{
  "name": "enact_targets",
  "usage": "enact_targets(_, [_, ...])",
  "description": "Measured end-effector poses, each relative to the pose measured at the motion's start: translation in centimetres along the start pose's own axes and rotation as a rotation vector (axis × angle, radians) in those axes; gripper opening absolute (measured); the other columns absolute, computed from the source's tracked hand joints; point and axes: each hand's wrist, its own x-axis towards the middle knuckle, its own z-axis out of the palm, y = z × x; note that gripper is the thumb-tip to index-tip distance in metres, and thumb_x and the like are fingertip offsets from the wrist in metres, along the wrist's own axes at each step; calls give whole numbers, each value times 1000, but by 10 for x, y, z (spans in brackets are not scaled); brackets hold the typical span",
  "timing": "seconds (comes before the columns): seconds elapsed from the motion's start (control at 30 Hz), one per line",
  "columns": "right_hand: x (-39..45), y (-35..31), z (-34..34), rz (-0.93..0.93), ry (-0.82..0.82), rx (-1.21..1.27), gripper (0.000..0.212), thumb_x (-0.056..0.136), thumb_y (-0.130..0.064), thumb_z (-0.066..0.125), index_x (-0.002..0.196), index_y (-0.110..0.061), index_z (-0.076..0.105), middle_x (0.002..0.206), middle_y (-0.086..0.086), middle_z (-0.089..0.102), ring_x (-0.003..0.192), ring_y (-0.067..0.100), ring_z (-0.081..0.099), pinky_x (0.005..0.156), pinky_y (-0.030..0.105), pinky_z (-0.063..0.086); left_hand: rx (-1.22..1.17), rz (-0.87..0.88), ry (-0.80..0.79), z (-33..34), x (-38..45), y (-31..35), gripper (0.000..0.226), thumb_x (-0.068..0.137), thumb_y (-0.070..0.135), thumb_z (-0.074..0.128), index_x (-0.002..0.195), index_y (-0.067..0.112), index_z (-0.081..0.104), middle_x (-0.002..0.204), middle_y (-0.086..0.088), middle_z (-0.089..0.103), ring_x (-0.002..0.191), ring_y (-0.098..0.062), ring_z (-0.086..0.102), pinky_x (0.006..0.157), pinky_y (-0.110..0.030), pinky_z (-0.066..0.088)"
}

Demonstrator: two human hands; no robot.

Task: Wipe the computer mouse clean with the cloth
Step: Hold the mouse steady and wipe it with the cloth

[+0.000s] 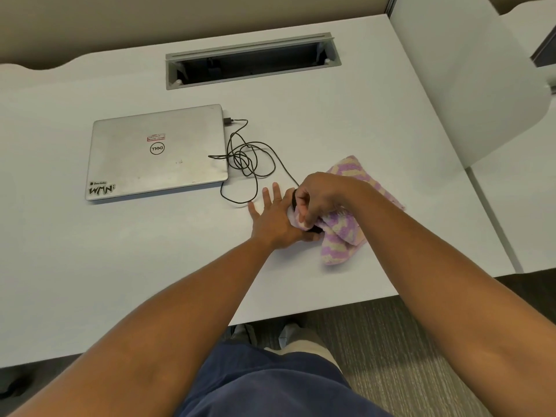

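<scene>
The black computer mouse (pixel 315 229) sits on the white desk (pixel 346 115), mostly hidden; only its dark ends show. A purple and cream checked cloth (pixel 341 236) is draped over it and trails to the right. My right hand (pixel 323 197) is closed on a bunch of the cloth and presses it onto the top of the mouse. My left hand (pixel 275 219) lies flat against the mouse's left side. Its fingers are spread on the desk and its thumb is hooked around the near end, bracing the mouse. The mouse's black cable (pixel 255 159) runs off in loose loops to the closed silver laptop (pixel 156 152).
The laptop lies left of the hands, with the tangled cable between them. A grey cable slot (pixel 252 60) is cut into the desk at the back. The desk's front edge runs just below the cloth. A white partition (pixel 469 85) stands at the right.
</scene>
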Motion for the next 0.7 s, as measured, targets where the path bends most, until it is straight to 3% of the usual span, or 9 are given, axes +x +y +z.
enact_targets(0.2, [-4, 11, -6, 47, -15, -27, 25, 53, -11, 89, 58, -20, 66, 79, 3, 78, 84, 23, 75, 73, 37, 60, 26, -9, 6, 1, 0, -1, 134, 50, 83, 72, 156, 35, 4, 165, -2, -14, 149, -24, -22, 115, -61, -14])
enact_targets(0.43, [1, 19, -12, 73, 201, 53, 20, 64, -12, 83, 78, -19, 71, 86, -4, 72, 80, 17, 67, 58, 25, 50, 38, -11, 0, 1, 1, -2, 130, 54, 79, 74, 155, 36, 4, 165, -3, -16, 149, -25, -22, 115, -60, -15])
enact_targets(0.57, [10, 17, 1, 43, 367, 131, 11, 79, -17, 74, 89, -15, 77, 95, 0, 74, 88, 16, 68, 71, 26, 53, 67, -4, 5, 2, 2, -2, 130, 57, 79, 72, 156, 35, 1, 165, -3, -17, 149, -25, -22, 115, -61, -14])
enact_targets(0.63, [10, 15, 6, 32, 384, 130, 11, 81, -18, 72, 90, -15, 78, 95, 0, 74, 89, 16, 68, 73, 26, 53, 72, -6, 4, 2, 2, -2, 131, 57, 80, 72, 156, 34, 0, 165, -3, -17, 149, -25, -22, 115, -62, -14])
enact_targets(0.7, [6, 14, 4, 40, 296, 137, 8, 78, -16, 75, 82, -22, 77, 88, -6, 73, 83, 12, 66, 65, 21, 49, 57, -7, 4, 3, 2, -3, 132, 54, 81, 72, 156, 35, 1, 165, -2, -16, 149, -25, -22, 114, -61, -15])
